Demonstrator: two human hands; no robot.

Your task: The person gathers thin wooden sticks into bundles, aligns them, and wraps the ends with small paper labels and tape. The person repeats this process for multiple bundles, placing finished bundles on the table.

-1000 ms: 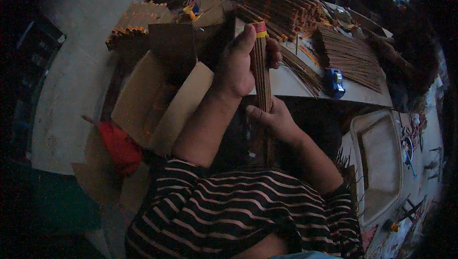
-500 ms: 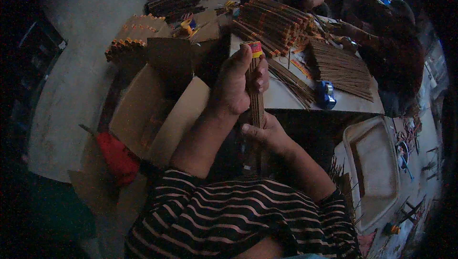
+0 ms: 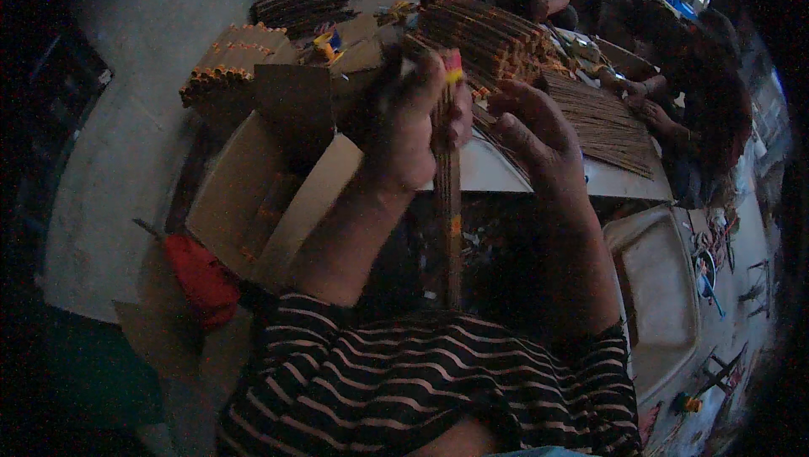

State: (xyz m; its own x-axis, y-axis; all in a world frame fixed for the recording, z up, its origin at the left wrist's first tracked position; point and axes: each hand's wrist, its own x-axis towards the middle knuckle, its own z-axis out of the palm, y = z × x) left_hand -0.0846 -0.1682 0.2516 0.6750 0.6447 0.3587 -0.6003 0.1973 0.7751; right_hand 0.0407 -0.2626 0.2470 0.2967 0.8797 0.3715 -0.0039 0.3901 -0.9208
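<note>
My left hand point(image 3: 415, 124) is closed around the upper part of an upright bundle of thin brown sticks, which look like incense sticks point(image 3: 448, 196). A red and yellow label point(image 3: 453, 65) wraps the bundle's top, and its lower end reaches down close to my striped shirt. To the right of the bundle, my right hand point(image 3: 541, 133) is raised off it, fingers apart and slightly curled, with nothing in them. Behind that hand lies a spread of loose brown sticks point(image 3: 602, 128) on the white table point(image 3: 497, 172).
Banded stick bundles point(image 3: 480, 32) are piled on the table. An open cardboard box point(image 3: 227, 183) stands at my left, with more bundles point(image 3: 227, 57) beyond it and a red object point(image 3: 200, 280) beside it. At right is a pale plastic tub point(image 3: 661, 288). Two people work across the table.
My right hand has let go of the bundle's lower part and moved up and right, over the table's near edge. My left hand keeps its hold, now slightly higher.
</note>
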